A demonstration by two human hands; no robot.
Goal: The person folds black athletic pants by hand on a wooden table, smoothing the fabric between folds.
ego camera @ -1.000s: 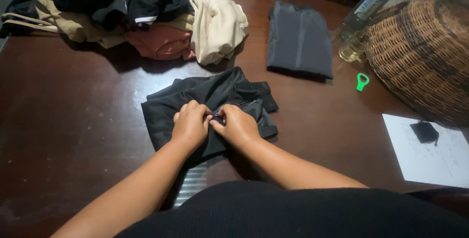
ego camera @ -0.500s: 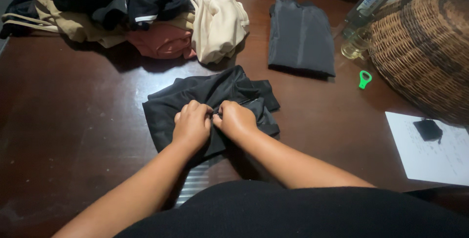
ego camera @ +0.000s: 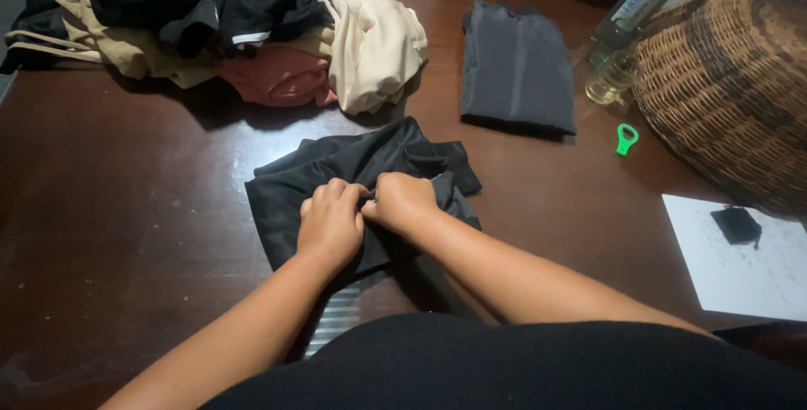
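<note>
Pinching with left hand [ego camera: 330,223] and right hand [ego camera: 405,201], knuckles touching, fingers curled tight on a fold of the black garment [ego camera: 290,187] lying crumpled mid-table. Resting on the dark wooden table [ego camera: 126,208]. Lying at 3 o'clock: white paper [ego camera: 740,271] bearing a small black object [ego camera: 735,225]. Sitting at 2 o'clock: green opener [ego camera: 625,137], wicker basket [ego camera: 731,82]. Lying at 1 o'clock: folded grey garment [ego camera: 517,69]. Piling at 11 o'clock: clothes heap [ego camera: 235,31].

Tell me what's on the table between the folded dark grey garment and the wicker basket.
In the head view, a small green loop-shaped tool lies on the table between the folded dark grey garment and the wicker basket.
</note>
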